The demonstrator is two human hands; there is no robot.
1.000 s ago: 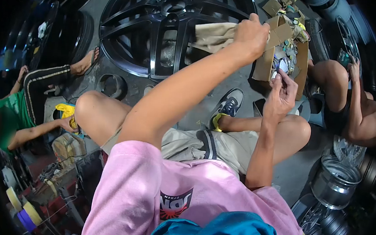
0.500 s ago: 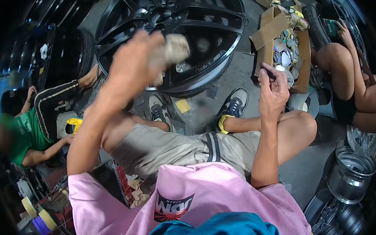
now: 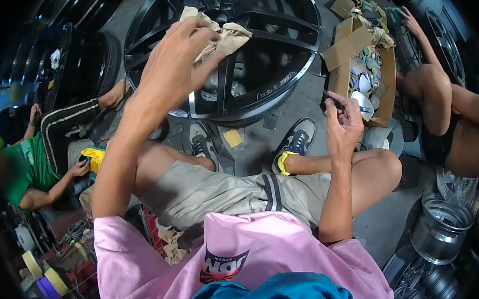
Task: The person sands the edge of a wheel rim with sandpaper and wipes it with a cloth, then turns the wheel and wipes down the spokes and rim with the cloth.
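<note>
A crumpled beige cloth (image 3: 232,39) is in my left hand (image 3: 176,58), its fingers curled over it. Hand and cloth are above a large black wheel rim (image 3: 282,26) with broad spokes and a bright outer edge; whether the cloth touches the rim I cannot tell. To the right, my right hand (image 3: 344,123) is raised over my knee, pinching a small dark piece (image 3: 336,104) between thumb and fingers. What kind of piece it is cannot be made out.
An open cardboard box (image 3: 387,87) of discs and scraps stands right of the rim. A co-worker in a green shirt (image 3: 24,172) sits left; another person's knee (image 3: 432,95) is at right. A yellow square (image 3: 233,138) lies on the floor, and a silver rim (image 3: 442,227) stands lower right.
My left hand has moved slightly up with the cloth, which now hangs spread out over the rim. My right hand has dropped a little, still pinching the dark piece.
</note>
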